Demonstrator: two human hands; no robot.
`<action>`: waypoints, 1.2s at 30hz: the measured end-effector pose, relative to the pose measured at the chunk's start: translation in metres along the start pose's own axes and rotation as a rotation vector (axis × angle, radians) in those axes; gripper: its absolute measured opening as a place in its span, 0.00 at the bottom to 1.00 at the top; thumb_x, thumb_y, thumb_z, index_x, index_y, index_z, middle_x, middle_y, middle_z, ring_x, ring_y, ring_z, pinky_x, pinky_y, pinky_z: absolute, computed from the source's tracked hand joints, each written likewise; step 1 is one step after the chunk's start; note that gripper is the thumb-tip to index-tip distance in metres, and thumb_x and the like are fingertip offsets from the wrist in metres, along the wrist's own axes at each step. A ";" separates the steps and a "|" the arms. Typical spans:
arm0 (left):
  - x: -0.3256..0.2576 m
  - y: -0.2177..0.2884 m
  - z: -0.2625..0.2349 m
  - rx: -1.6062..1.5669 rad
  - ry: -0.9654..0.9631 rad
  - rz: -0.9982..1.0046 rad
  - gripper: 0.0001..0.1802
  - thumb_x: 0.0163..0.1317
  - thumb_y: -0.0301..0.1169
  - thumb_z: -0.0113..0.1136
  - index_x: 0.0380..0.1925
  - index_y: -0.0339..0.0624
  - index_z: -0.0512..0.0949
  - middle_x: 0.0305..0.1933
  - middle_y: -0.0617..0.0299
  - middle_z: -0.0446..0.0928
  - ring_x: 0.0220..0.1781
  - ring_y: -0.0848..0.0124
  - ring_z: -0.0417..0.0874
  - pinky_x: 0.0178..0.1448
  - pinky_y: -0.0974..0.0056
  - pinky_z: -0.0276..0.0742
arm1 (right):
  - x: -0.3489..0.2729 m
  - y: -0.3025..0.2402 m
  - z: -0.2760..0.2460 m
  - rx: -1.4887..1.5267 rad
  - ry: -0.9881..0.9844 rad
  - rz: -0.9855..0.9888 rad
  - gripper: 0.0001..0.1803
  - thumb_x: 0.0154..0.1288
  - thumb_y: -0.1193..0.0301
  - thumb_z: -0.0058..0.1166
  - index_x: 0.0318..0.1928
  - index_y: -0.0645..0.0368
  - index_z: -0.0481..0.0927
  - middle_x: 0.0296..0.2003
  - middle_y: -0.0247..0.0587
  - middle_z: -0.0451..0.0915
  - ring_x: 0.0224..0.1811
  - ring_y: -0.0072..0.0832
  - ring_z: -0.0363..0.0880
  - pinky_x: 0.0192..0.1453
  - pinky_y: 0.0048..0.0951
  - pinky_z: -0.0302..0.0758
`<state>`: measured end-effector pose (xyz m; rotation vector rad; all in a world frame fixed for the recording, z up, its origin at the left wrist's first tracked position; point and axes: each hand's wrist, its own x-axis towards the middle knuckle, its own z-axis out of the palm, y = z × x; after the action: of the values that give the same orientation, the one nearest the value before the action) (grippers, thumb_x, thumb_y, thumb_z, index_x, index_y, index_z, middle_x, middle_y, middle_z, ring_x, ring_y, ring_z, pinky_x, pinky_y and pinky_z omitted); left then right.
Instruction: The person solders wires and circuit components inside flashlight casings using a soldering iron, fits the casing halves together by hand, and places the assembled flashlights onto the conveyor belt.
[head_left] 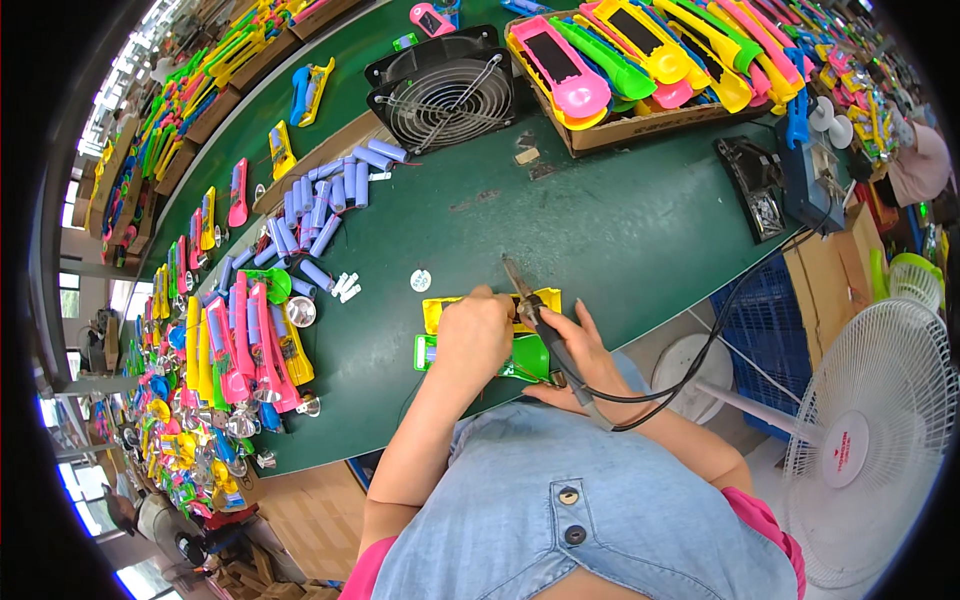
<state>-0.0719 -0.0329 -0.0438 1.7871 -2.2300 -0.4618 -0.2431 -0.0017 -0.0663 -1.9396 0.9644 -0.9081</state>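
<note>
Presently, the left hand has its fingers curled together over the yellow casing, though I cannot tell what they pinch, the right hand closes partly spread fingers around the soldering iron, and the green casing lies near the table's front edge, with wide bare surface beyond.
</note>
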 end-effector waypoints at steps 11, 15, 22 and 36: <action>-0.029 -0.018 -0.043 -0.203 0.031 0.346 0.09 0.46 0.24 0.59 0.31 0.42 0.78 0.30 0.61 0.71 0.34 0.61 0.74 0.38 0.62 0.72 | 0.013 0.006 -0.019 -0.124 -0.046 -0.088 0.44 0.44 0.75 0.63 0.61 0.58 0.53 0.46 0.48 0.73 0.48 0.40 0.73 0.68 0.56 0.42; -0.048 -0.017 -0.024 -0.074 0.000 0.496 0.11 0.47 0.25 0.55 0.34 0.44 0.78 0.37 0.60 0.72 0.38 0.63 0.74 0.40 0.62 0.72 | 0.032 0.017 -0.034 -0.149 -0.149 -0.095 0.44 0.44 0.74 0.63 0.60 0.57 0.52 0.46 0.38 0.76 0.49 0.39 0.75 0.69 0.55 0.39; -0.048 -0.014 0.019 -0.142 0.321 0.443 0.14 0.40 0.23 0.61 0.32 0.44 0.77 0.35 0.61 0.74 0.36 0.64 0.74 0.38 0.63 0.72 | 0.034 0.008 -0.037 -0.156 -0.135 -0.068 0.37 0.44 0.68 0.65 0.58 0.55 0.66 0.52 0.38 0.69 0.52 0.37 0.73 0.71 0.47 0.46; -0.047 0.011 0.021 -0.390 0.447 0.020 0.09 0.41 0.19 0.65 0.24 0.38 0.76 0.38 0.55 0.69 0.36 0.62 0.73 0.37 0.64 0.71 | -0.028 0.001 -0.042 -0.052 0.206 -0.006 0.07 0.54 0.74 0.56 0.34 0.60 0.77 0.22 0.34 0.80 0.26 0.22 0.78 0.67 0.49 0.49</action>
<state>-0.0795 0.0173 -0.0590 1.4872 -1.7151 -0.4086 -0.2914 0.0086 -0.0548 -1.9196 1.1106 -1.1131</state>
